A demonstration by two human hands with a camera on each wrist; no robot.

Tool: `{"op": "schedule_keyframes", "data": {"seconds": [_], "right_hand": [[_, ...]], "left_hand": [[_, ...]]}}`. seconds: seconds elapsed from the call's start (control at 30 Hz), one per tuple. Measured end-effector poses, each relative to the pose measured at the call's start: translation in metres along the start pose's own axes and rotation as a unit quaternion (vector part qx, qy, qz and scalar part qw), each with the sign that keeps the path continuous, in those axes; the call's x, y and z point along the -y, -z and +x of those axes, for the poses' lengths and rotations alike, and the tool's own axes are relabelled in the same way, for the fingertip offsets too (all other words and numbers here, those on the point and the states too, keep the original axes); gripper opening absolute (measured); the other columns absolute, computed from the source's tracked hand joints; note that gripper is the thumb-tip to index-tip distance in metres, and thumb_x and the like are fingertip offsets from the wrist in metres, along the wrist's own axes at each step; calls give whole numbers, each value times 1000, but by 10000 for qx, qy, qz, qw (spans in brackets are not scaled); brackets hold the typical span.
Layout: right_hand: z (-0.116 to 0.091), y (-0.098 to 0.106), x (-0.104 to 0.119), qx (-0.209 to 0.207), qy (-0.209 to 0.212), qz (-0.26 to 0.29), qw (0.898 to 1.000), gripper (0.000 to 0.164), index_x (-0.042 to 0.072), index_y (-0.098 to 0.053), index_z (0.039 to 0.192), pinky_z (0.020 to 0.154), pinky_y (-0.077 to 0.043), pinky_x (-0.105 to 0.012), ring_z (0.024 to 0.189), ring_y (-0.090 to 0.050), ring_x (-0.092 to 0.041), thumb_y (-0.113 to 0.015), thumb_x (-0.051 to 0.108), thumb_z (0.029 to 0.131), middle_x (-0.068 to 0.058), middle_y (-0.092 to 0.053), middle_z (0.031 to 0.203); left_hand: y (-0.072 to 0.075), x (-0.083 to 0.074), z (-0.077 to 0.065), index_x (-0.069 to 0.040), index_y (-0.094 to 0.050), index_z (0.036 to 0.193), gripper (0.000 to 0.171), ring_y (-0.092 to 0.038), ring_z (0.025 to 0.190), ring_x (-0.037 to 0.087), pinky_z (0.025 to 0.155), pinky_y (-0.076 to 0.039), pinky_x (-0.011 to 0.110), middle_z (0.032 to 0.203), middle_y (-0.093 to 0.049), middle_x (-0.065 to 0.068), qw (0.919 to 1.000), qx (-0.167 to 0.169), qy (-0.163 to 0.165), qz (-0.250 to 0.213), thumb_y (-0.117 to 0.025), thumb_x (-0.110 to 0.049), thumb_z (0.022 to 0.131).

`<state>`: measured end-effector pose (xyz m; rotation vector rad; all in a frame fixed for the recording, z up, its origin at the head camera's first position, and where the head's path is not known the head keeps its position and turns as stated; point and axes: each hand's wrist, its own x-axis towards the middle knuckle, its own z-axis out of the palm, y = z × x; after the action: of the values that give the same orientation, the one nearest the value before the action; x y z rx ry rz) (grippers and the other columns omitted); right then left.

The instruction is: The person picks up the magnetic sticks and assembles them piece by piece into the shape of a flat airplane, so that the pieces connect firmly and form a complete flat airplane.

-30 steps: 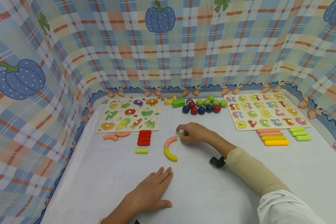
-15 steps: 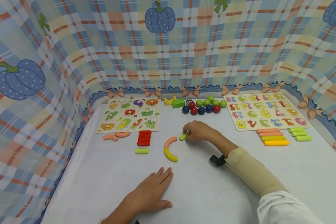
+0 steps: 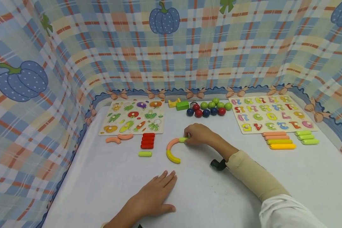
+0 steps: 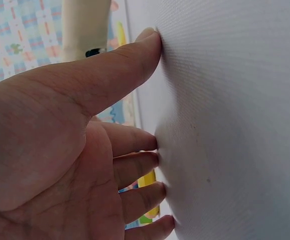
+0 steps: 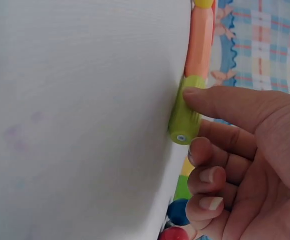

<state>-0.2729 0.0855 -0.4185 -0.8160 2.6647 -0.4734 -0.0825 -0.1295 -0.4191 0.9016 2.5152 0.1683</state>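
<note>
Right hand: the right hand (image 3: 198,134), at the centre of the frame, pinches a light green piece (image 5: 186,112) between thumb and forefinger; the other fingers are curled below.
Green piece: just above centre in the head view, its left end touching a curved pink piece (image 3: 172,143); the hand covers its right end there.
Arc: the pink piece meets a curved yellow piece (image 3: 173,157) end to end, bowing to the left.
Left hand: the left hand (image 3: 154,194), lower middle, is spread with thumb apart, holding nothing; its fingertips touch the white tabletop (image 3: 102,186).
Right sleeve: a beige sleeve (image 3: 256,177) slants in from the lower right, with a dark object (image 3: 218,164) by the wrist, partly hidden.
Left of the arc: four red pieces (image 3: 147,141), a lone light green stick (image 3: 145,154) below them, and two pink curves (image 3: 119,138) by the vegetable board (image 3: 159,112).
Beyond the right hand: green, red and blue balls (image 3: 206,113), beside a green block (image 3: 182,105) and a yellow block (image 3: 174,103).
Right of frame: the number board (image 3: 252,131); below it, pink and yellow sticks (image 3: 282,146) and three light green sticks (image 3: 306,137).
Backdrop: plaid cloth (image 3: 182,63) across the top and both sides.
</note>
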Motion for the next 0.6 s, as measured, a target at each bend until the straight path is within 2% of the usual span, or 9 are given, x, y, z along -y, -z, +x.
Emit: {"op": "schedule_keyframes", "data": {"seconds": [0.13,0.27,0.47,0.6], "right_hand": [[4,2,10,-162,274,-60,9995,24,16,-66,98,60,-44,-26,67,-51,-14,-69,28,78,5,-57,73],[13,-1,30,-263,1050,-21,9941,24,16,-66,99,58,-42,-24,64,-49,-12,-67,31,81,5,-55,67],[32,-14,73,132,2083,-186,9778,21,15,-67,100,61,-41,-21,66,-47,-9,-65,28,83,7,-54,72],[46,-27,102,261,2395,-665,9683,20,17,-66,98,66,-41,-19,71,-47,-8,-64,30,84,10,-55,77]], "left_hand": [[-1,0,1,-15,-24,144,88,-13,135,20,101,-26,44,148,-17,-1,10000,4,-1,-10,-57,-60,76],[-1,0,1,-15,-24,144,88,-13,135,21,101,-26,45,148,-17,-1,10000,-6,5,16,-57,-60,76],[-1,1,-1,-12,-24,143,87,-13,135,23,101,-27,46,149,-17,2,9999,-77,-128,43,-54,-61,77],[-1,2,-3,-11,-23,143,87,-12,135,24,101,-25,46,149,-15,4,9996,-175,-224,9,-51,-62,79]]}}
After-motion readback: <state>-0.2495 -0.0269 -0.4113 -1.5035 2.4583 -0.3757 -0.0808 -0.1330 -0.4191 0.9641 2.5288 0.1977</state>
